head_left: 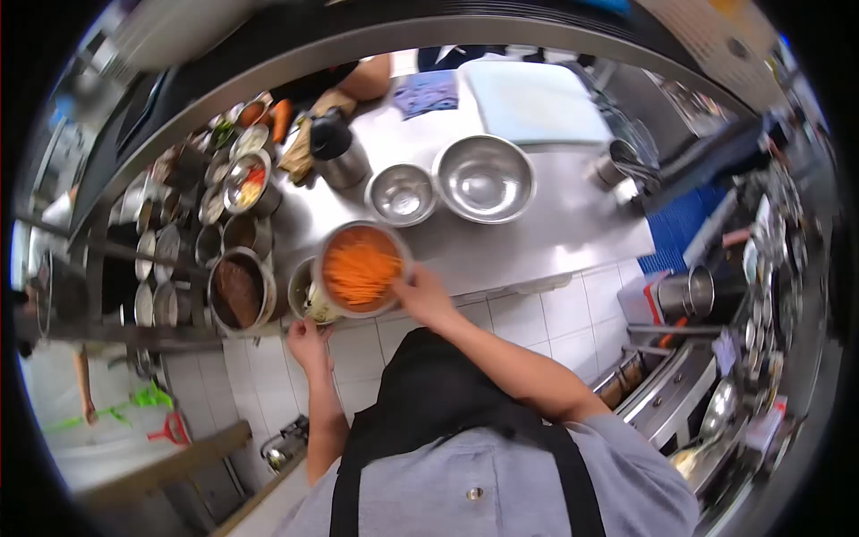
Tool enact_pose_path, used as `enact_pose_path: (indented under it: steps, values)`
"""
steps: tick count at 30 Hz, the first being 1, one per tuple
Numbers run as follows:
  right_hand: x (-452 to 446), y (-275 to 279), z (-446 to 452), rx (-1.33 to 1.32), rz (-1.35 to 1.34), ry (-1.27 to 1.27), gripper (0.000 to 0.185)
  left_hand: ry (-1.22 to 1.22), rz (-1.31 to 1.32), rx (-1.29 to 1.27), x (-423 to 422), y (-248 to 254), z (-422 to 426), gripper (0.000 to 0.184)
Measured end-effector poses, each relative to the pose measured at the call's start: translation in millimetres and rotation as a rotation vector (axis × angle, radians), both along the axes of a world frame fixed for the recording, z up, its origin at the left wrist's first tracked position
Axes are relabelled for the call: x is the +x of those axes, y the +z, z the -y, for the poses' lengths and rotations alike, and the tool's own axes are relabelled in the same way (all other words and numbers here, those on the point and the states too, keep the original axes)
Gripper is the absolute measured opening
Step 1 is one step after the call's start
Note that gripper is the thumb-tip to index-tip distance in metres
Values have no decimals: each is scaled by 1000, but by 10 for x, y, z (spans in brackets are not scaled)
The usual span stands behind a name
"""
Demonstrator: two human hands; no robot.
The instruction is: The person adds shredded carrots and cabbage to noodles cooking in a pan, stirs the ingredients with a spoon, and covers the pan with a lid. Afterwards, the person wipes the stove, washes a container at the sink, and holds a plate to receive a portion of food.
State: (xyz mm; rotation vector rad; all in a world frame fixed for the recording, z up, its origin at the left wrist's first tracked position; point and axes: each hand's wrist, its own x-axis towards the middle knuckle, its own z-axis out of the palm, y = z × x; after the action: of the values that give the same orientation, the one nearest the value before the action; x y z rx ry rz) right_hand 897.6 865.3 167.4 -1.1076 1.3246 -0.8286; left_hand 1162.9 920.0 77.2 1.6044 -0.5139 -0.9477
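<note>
My right hand [426, 297] grips the rim of a metal bowl [403, 243] full of orange carrot sticks [360, 268]. This bowl is tilted a little and hangs over the table's front edge. Just left of it and partly hidden under it is a smaller metal bowl [295, 291] with chopped pale and green vegetables [318, 309]. My left hand [310, 344] is at the near rim of that smaller bowl, its fingers pinched together there. Two metal bowls, one small [402, 194] and one large [485, 179], stand on the steel table [573, 215] beyond.
A pot with a large brown piece of food [237, 294] stands at the left among several containers. Behind are a dark-topped steel jug [340, 148], a blue cloth [426, 94] and a white cutting board [537, 103]. Another person's arm [369, 79] rests at the far side.
</note>
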Motion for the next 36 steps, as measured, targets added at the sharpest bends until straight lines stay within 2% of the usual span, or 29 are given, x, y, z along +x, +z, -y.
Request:
enact_pose_path:
  steps: [1,3,4,5,8,9,10,11,12,13,14,15,16,18,19,20,21,22,23,24,26,27,29,31,33,35,36]
  values:
    - [164,15,110,-6,95,8,30,-63,-1,-8,-79,21,76,15]
    - [488,-246,333,-40,-17,20,33,98,-172,-169,-344,73,282,15]
    - [625,-539,394,-371,-110,-4,52,197,-180,-129,-449,76,319,21]
    - [518,-287,361,-132,65,26,54,115,-159,-114,-260,-148,244,25]
    - [62,-362,172,-338,-120,-52,53,177,-109,-163,-609,-360,294,31]
    - [-235,-397,-1,-399,-158,-55,54,-85,23,-163,-609,-573,182,36]
    - [-635,-409,-215,-283,-51,-64,55,-388,-70,-136,-536,-943,185,40]
    - [-1055,-433,-514,-176,79,-81,57,-549,-130,22,-777,-901,225,42]
    - [-1474,-641,-811,-122,119,-230,58,-727,-168,179,-1049,-820,256,44]
    - [-1866,-1080,-1126,-293,310,-458,53,-865,-154,279,-1552,-602,152,43]
    - [-2375,-1537,-1553,-507,635,-683,49,-1014,-131,370,-2051,-385,41,43]
    - [-2827,-1707,-2202,-499,92,-948,51,-1267,-121,278,-2324,-415,-90,43]
    - [-3267,-1859,-2853,-300,-445,-1207,53,-1456,-158,336,-2698,-331,-171,44]
    - [-3468,-639,-4050,187,-278,-1856,65,-1771,-192,365,-3446,-299,-233,46]
    - [-3606,-794,-4627,220,-621,-2024,69,-1913,-185,330,-3837,-352,-294,49]
    - [-3508,-547,-5071,189,-627,-2109,74,-2037,-167,316,-4247,-239,-408,49]
    - [-3420,-354,-5432,231,-660,-2168,67,-2162,-150,302,-4670,-126,-533,50]
    - [-3307,-390,-5782,370,-858,-2149,56,-2272,-63,273,-5105,-112,-632,49]
    - [-3172,-458,-6062,532,-926,-2138,45,-2376,27,237,-5514,-96,-744,49]
    - [-3033,-421,-6247,821,-878,-2119,40,-2481,108,119,-5909,-103,-854,47]
    - [-2756,-592,-6539,1102,-938,-2154,38,-2597,163,-114,-6681,58,-1336,44]
    - [-2681,-498,-6574,1236,-689,-2143,45,-2612,155,-195,-6943,258,-1605,42]
    - [-2545,-613,-6649,1275,-568,-2225,49,-2639,12,-258,-7442,498,-2168,43]
    - [-2493,-704,-6698,1256,-499,-2248,52,-2647,-25,-353,-7757,860,-2769,46]
    - [-2508,-717,-6746,1253,-472,-2261,49,-2673,93,-415,-8156,955,-3277,53]
    - [-2538,-818,-6798,1281,-390,-2343,52,-2638,282,-614,-8391,1075,-3774,58]
    - [-2566,-798,-6803,1287,-378,-2345,52,-2646,289,-612,-8534,1085,-3974,58]
